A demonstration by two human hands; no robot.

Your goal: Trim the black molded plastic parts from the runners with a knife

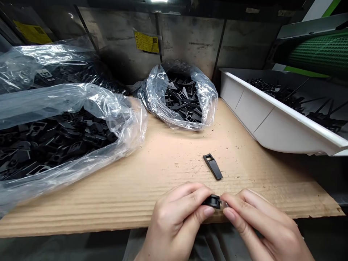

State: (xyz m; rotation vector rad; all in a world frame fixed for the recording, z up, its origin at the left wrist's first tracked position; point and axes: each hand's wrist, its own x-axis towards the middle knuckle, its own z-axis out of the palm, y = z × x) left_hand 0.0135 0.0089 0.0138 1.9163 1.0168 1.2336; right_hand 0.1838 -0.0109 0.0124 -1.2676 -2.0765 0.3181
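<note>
Between the thumb and fingers of my left hand (179,214) is a small black plastic part (212,201) with a rounded, grooved end. My right hand (258,221) pinches a small, shiny, thin piece (224,203) right against the right end of that part. The fingertips cover most of the shiny piece, so I cannot tell its full shape. Just beyond my hands a flat black plastic lever (214,168) lies on the cardboard, its square hole at the far end.
A cardboard sheet (163,159) covers the bench. Clear plastic bags (127,134) of black parts stand at the left, another bag (209,98) at the back middle. A white bin (244,105) with black parts is on the right, below a green mesh roll (320,54).
</note>
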